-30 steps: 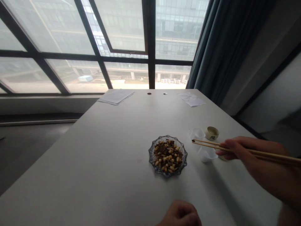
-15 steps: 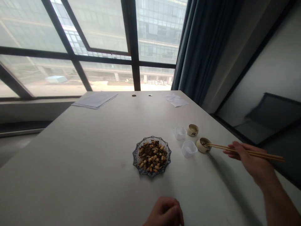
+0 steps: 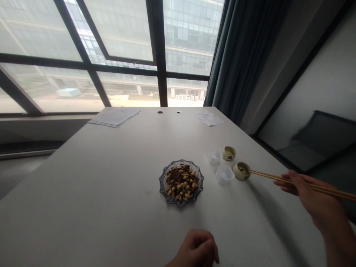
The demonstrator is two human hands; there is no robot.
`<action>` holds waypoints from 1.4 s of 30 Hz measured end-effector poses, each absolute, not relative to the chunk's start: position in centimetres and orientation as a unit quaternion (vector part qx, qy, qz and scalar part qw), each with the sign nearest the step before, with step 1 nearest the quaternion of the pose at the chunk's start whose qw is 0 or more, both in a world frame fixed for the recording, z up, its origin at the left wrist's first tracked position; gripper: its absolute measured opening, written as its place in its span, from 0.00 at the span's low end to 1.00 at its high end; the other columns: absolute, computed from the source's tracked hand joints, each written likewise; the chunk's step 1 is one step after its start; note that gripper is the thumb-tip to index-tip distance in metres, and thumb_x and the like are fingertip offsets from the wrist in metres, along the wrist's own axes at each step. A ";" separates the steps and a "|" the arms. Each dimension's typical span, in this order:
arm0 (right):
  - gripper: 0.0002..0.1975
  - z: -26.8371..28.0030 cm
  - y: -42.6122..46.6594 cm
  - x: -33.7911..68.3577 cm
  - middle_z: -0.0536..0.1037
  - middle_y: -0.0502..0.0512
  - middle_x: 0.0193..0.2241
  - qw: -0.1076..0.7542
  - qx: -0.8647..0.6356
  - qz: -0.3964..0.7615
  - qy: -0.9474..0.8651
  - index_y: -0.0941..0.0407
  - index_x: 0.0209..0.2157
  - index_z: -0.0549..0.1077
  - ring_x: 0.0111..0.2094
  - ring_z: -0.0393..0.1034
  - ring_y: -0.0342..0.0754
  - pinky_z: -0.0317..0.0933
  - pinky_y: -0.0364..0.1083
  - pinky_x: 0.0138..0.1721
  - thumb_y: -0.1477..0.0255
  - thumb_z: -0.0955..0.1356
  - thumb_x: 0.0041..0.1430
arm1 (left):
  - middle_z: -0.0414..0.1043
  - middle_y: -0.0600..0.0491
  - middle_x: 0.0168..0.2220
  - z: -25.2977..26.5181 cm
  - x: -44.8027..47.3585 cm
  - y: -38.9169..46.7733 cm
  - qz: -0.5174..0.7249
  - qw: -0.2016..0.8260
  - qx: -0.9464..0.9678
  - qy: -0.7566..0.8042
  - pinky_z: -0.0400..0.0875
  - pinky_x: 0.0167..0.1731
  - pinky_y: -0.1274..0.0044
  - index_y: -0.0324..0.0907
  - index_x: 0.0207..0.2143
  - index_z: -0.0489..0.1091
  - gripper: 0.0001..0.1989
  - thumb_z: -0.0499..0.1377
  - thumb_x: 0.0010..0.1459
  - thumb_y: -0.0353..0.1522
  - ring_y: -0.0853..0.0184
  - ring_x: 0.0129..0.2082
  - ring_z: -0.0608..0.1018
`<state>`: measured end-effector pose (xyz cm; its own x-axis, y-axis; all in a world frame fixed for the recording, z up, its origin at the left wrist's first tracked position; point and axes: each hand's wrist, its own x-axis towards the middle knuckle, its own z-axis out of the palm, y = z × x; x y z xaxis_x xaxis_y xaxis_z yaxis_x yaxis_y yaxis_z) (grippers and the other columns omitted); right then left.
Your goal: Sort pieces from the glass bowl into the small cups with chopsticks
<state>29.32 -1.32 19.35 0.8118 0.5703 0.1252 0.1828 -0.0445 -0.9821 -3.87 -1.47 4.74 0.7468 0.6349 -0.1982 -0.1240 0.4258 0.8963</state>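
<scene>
My right hand (image 3: pixel 311 193) is closed around a pair of wooden chopsticks (image 3: pixel 267 176). Their tips are at the right rim of a small beige cup (image 3: pixel 241 172), which has a few dark bits inside. A second beige cup (image 3: pixel 228 154) with a dark character on its side stands behind it. Left of the cups are two clear plastic cups, a nearer one (image 3: pixel 224 175) and a farther one (image 3: pixel 214 157). A scalloped glass dish (image 3: pixel 164 194) holds a mix of peanuts and dark pieces. My left hand (image 3: pixel 197 246) rests curled near the table's front, nearest the dish; what its fingers enclose is hidden.
The white table (image 3: pixel 97 178) reaches to the window. A stack of paper (image 3: pixel 115 116) lies at its far left, a crumpled sheet (image 3: pixel 210 118) at its far right. Two round holes are set near the far edge. A dark curtain (image 3: pixel 236 55) hangs beyond.
My right hand has drawn back to the right, and the chopstick tips have moved from inside the beige cup to its rim. The left hand stays curled in about the same place.
</scene>
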 end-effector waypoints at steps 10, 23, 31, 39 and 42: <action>0.17 20.5 2.0 17.4 0.85 0.57 0.27 0.521 -0.619 0.241 -0.536 0.57 0.33 0.83 0.26 0.81 0.51 0.77 0.45 0.29 0.56 0.73 0.63 | 0.58 0.59 0.13 5.8 -3.9 -1.5 0.224 0.809 0.476 0.263 0.48 0.17 0.79 0.39 0.21 0.70 0.38 0.61 0.47 0.66 0.75 0.13 0.58; 0.13 17.0 4.6 10.5 0.80 0.53 0.30 0.369 -0.493 0.235 -0.752 0.56 0.32 0.78 0.32 0.75 0.47 0.63 0.44 0.34 0.71 0.66 0.71 | 0.67 0.52 0.21 6.3 -4.3 -1.4 0.223 0.809 0.478 0.260 0.51 0.22 0.78 0.35 0.23 0.75 0.32 0.65 0.51 0.58 0.73 0.20 0.64; 0.14 16.9 4.7 10.3 0.80 0.52 0.30 0.353 -0.498 0.242 -0.755 0.56 0.32 0.77 0.32 0.75 0.47 0.63 0.44 0.34 0.69 0.65 0.72 | 0.68 0.51 0.22 6.1 -4.2 -1.6 0.226 0.814 0.473 0.251 0.52 0.23 0.78 0.35 0.23 0.76 0.29 0.66 0.50 0.55 0.73 0.22 0.65; 0.20 16.3 4.8 10.5 0.81 0.53 0.29 0.350 -0.520 0.237 -0.742 0.56 0.32 0.79 0.30 0.75 0.47 0.64 0.45 0.32 0.63 0.63 0.74 | 0.67 0.53 0.22 6.4 -4.2 -1.4 0.227 0.810 0.480 0.249 0.55 0.25 0.79 0.36 0.22 0.74 0.33 0.66 0.49 0.59 0.73 0.23 0.66; 0.19 16.6 4.2 11.0 0.82 0.53 0.30 0.373 -0.522 0.223 -0.734 0.56 0.33 0.80 0.30 0.77 0.47 0.66 0.45 0.32 0.63 0.64 0.74 | 0.68 0.53 0.23 6.3 -4.2 -1.4 0.223 0.811 0.480 0.251 0.55 0.24 0.79 0.35 0.22 0.74 0.33 0.66 0.49 0.59 0.73 0.22 0.66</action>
<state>11.04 4.22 16.56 -0.1772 0.9326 0.3144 0.5999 0.3556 -0.7167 -4.21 -1.40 6.30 0.7744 0.6028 -0.1922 -0.1218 0.4401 0.8896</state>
